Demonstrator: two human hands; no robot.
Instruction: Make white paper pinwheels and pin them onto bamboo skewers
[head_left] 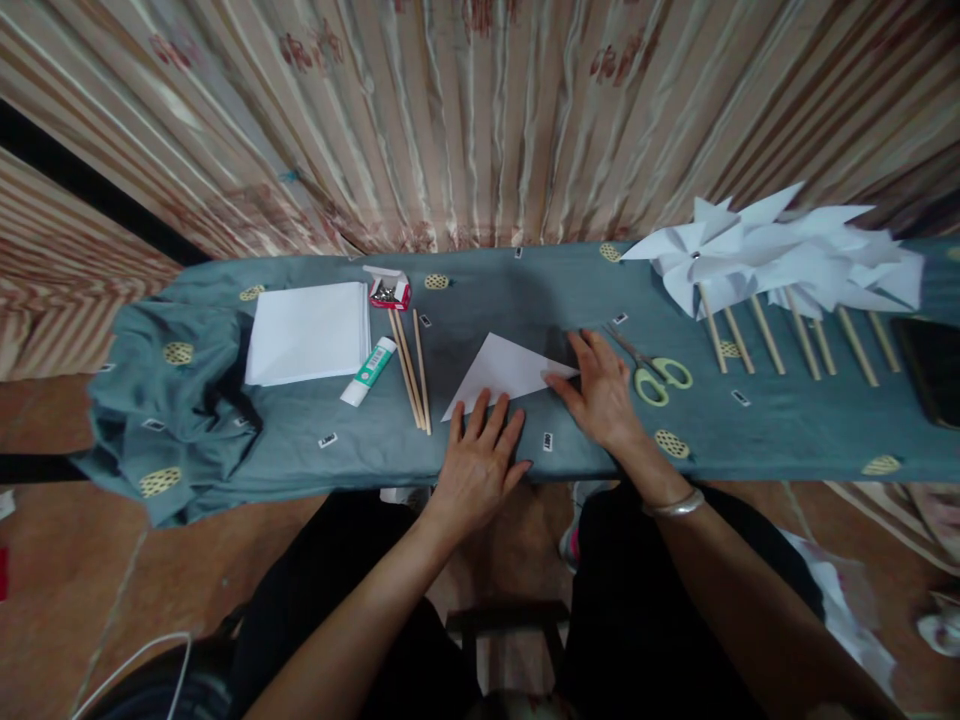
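Observation:
A white sheet of paper (pixel 506 372), folded into a triangle, lies on the cloth-covered table in front of me. My left hand (pixel 480 465) rests with spread fingers, their tips on the paper's lower edge. At the right corner, my right hand (pixel 606 395) has its thumb on the paper and its fingers bent around the tip, closed on that corner. Just right of this hand are scissors (pixel 651 375) with light green handles. Several wooden sticks (pixel 409 375) and a green-and-white glue stick (pixel 368 371) lie to the left of the paper.
A stack of white paper (pixel 307 333) and an open red-and-white box (pixel 390 290) of small metal pins are on the left. Several white paper pinwheels (pixel 787 260) on sticks lie at the right, beside a dark phone (pixel 930 368). Bunched cloth (pixel 176 400) covers the left end.

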